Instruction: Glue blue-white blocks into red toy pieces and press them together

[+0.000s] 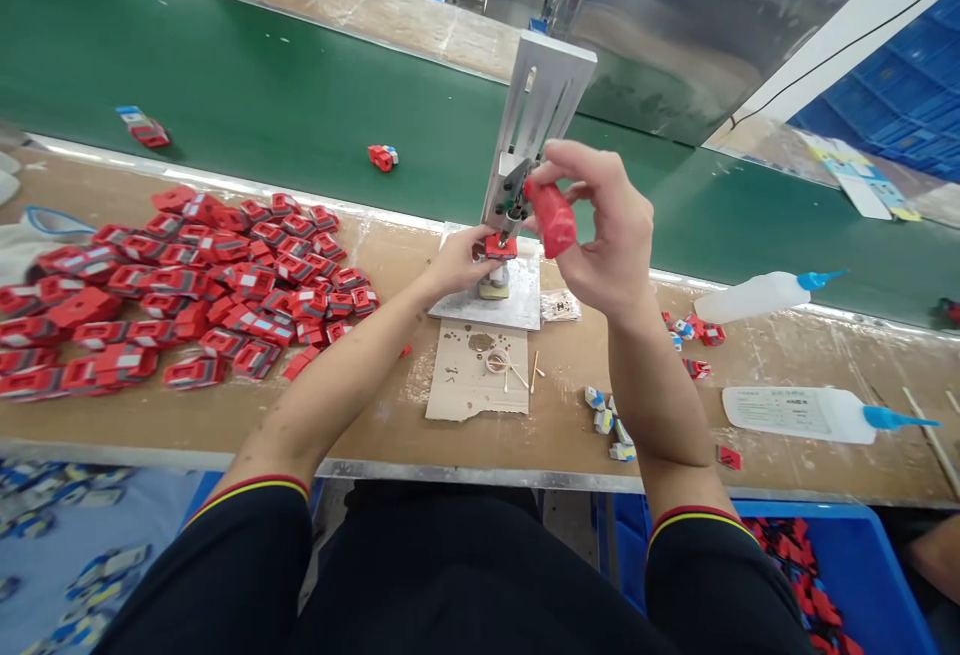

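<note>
My left hand (454, 263) pinches a small red plastic toy part (501, 248) on a metal hand press (525, 115), right under its plunger. The fingers of my right hand (613, 240) are curled round the press's red lever handle (553, 219), up and to the right of the part. Below the part is the press's pale metal base plate (523, 300). In front of the plate lies a stained cardboard piece (454, 390) with cotton swabs (534, 372) and a small round clear lid or ring (496, 361).
A large heap of red-and-grey toy parts (247, 280) covers the left bench. A green conveyor belt (285, 75) runs behind, carrying a few parts. To the right lie two white squeeze bottles (757, 297) and small grey parts (602, 421). A blue bin (874, 555) holds red pieces.
</note>
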A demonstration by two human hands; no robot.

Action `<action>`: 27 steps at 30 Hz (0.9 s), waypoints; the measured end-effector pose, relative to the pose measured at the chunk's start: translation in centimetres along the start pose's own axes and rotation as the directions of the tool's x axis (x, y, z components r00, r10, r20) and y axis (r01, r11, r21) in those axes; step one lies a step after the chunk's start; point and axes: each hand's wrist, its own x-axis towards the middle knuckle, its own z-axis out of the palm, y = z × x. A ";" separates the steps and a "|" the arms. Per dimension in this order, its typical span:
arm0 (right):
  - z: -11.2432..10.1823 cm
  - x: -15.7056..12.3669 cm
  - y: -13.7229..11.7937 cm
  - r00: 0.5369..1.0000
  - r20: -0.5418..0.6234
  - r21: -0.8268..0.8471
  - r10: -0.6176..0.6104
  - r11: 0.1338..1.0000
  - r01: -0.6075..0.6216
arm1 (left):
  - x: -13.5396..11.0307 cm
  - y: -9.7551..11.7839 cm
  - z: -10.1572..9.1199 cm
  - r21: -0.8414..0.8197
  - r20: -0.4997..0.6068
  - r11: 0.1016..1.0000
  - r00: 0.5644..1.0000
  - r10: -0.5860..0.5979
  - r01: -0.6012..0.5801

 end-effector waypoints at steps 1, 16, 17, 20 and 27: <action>0.1 -0.3 0.1 1.000 -0.001 -0.007 -0.023 1.000 0.023 | 0.0 0.0 0.0 0.004 -0.001 1.000 1.000 0.003 -0.003; 2.9 -5.8 2.0 0.996 -0.057 0.010 -0.061 0.998 0.062 | -0.4 -0.7 0.3 -0.014 -0.007 0.999 0.999 0.040 -0.040; 3.2 -6.1 1.8 0.996 -0.083 0.066 0.019 0.998 -0.014 | -0.4 -0.7 0.4 -0.012 -0.004 0.999 0.999 0.034 -0.034; 3.7 -6.2 0.8 0.944 0.003 0.369 0.329 0.877 -0.307 | -0.3 -0.6 0.5 -0.013 -0.002 1.000 1.000 0.010 -0.010; 2.6 -4.4 -2.0 0.675 0.581 0.603 0.454 0.316 -0.732 | -0.6 -0.1 0.3 0.013 0.017 1.000 1.000 0.026 -0.026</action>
